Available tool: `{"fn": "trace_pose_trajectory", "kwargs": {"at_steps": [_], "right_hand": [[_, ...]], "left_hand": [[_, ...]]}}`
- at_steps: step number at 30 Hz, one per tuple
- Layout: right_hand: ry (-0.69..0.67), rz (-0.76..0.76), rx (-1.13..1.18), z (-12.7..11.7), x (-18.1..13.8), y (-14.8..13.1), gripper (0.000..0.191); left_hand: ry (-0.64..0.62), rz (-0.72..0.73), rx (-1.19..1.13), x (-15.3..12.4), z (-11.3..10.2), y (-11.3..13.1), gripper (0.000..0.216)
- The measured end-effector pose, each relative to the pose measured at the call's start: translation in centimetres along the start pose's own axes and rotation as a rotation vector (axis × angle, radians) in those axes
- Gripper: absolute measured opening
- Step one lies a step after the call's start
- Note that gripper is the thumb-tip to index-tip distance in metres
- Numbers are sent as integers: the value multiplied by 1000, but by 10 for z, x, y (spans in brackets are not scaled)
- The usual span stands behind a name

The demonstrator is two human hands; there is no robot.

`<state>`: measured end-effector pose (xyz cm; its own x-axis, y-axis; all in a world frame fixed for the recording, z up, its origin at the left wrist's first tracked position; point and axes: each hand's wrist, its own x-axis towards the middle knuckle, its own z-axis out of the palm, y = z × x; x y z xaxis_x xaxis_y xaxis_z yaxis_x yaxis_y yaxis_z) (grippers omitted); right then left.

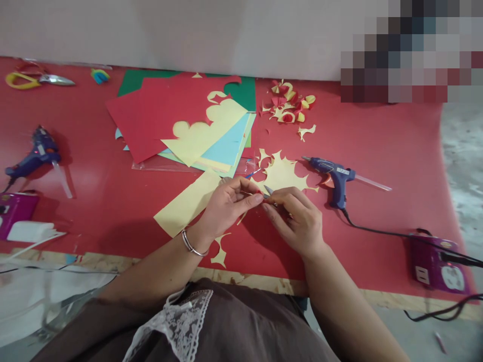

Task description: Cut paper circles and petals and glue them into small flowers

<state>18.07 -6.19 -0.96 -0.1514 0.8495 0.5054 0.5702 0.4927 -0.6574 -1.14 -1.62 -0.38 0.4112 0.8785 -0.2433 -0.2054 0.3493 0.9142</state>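
My left hand (234,203), with a bracelet at its wrist, pinches a tiny red paper piece (258,192) between thumb and fingers. My right hand (296,216) is closed around small scissors (268,190); only their grey pointed blades show, close to the red piece, and the handles are hidden in my palm. Under and beyond my hands lies a cut-out cream paper scrap (285,172) with scalloped edges. A cream paper strip (184,206) lies partly beneath my left hand, and a thin cream offcut (219,253) is near the table's front edge.
Coloured paper sheets (151,115) are piled at the back middle, beside several folded red and yellow paper pieces (289,103). Blue glue guns lie at right (335,176) and left (35,153), with cords and purple boxes (433,261). Yellow-handled scissors (24,80) lie back left.
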Motion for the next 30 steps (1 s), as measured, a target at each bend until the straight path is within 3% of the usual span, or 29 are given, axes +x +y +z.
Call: {"fn": "trace_pose_trajectory", "kwargs": {"at_steps": [30], "right_hand": [[-72,11,25,-1,1,0,10]], "left_hand": [[22,29,223,-1,-3,-1,27]]}}
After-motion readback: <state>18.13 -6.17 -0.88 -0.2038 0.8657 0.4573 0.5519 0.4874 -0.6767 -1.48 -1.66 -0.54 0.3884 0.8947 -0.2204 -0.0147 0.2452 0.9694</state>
